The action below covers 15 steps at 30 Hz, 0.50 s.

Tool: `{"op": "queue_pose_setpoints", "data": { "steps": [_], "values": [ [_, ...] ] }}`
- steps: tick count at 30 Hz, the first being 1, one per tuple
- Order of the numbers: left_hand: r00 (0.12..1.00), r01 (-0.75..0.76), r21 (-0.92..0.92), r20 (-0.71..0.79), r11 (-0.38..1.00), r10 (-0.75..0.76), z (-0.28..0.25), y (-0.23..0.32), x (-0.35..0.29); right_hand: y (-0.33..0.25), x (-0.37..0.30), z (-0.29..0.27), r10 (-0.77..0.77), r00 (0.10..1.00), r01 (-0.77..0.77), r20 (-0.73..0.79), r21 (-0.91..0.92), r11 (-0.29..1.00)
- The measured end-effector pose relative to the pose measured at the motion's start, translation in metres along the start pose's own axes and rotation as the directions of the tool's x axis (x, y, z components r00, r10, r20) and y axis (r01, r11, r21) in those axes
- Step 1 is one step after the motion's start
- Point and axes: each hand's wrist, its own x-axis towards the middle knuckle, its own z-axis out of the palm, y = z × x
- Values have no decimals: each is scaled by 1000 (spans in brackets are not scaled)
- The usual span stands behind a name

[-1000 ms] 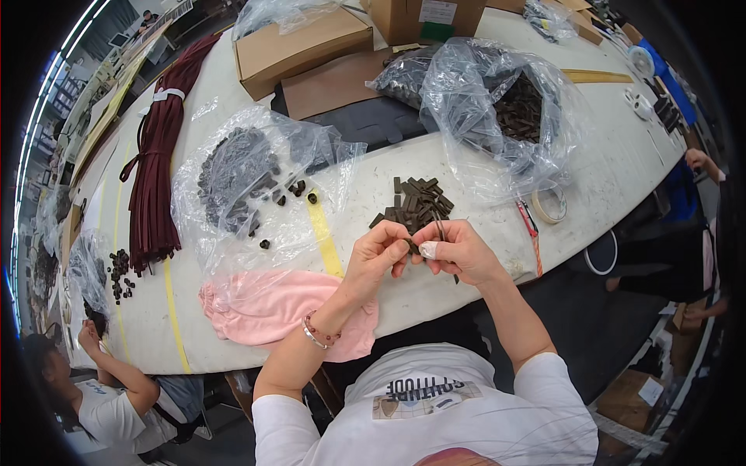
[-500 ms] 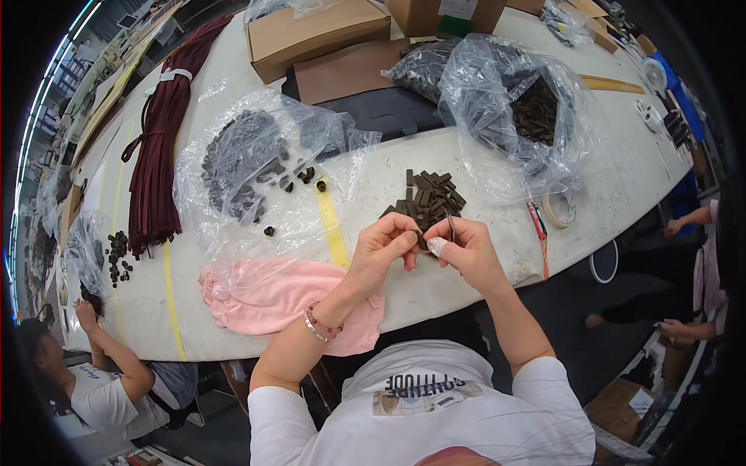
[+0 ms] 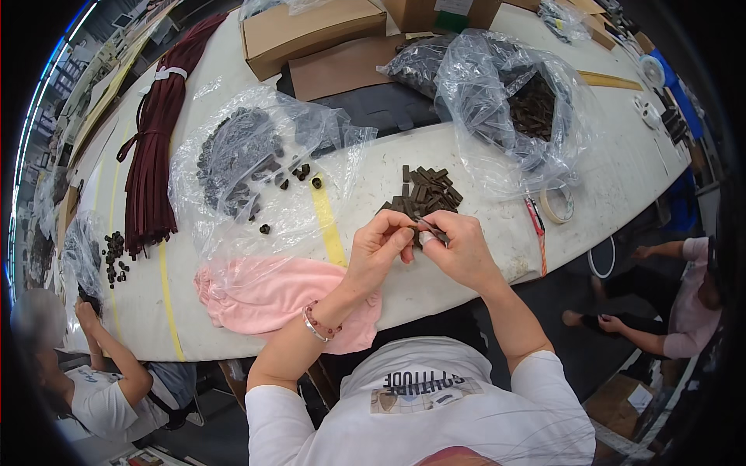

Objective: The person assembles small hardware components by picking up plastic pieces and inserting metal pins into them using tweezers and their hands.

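My left hand (image 3: 381, 247) and my right hand (image 3: 460, 250) meet above the near side of the table, fingertips pinched close together. Between the left fingertips is a small dark brown piece, mostly hidden. A thin dark tool (image 3: 425, 224), its kind unclear, juts from the right-hand pinch toward that piece. White wrapping covers part of a right-hand digit. Just beyond my fingers lies a heap of small dark brown rectangular pieces (image 3: 426, 190). A pink cloth (image 3: 280, 303) lies by my left forearm, under the edge of a clear plastic bag.
The clear bag (image 3: 241, 167) holds small black pieces, some loose beside it. Another open bag (image 3: 497, 116) contains more brown pieces. Dark red strips (image 3: 155, 155) lie bundled at left. A red-handled cutter (image 3: 535, 217) and tape roll (image 3: 558, 206) sit right. Other people work at both sides.
The thin tool in my right hand has tilted from upright to pointing toward the left fingertips, as the right hand shifted slightly left. The person at right has moved farther into view.
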Motion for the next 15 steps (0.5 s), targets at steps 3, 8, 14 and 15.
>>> {"op": "queue_pose_setpoints", "data": {
  "steps": [3,8,14,15],
  "values": [
    [996,1,89,-89,996,7,4,-1,-4,-8,-3,6,85,991,-78,-107,72,994],
    [961,-235,639,40,732,274,5,12,-8,-6,-10,10,44,986,-31,-159,89,996],
    [979,-184,523,22,832,203,12,27,-24,-11,-20,11,-44,996,50,-77,76,996],
    [986,157,110,-73,981,-149,13,29,-27,-12,-21,13,-191,975,192,-114,2,981]
  ]
}}
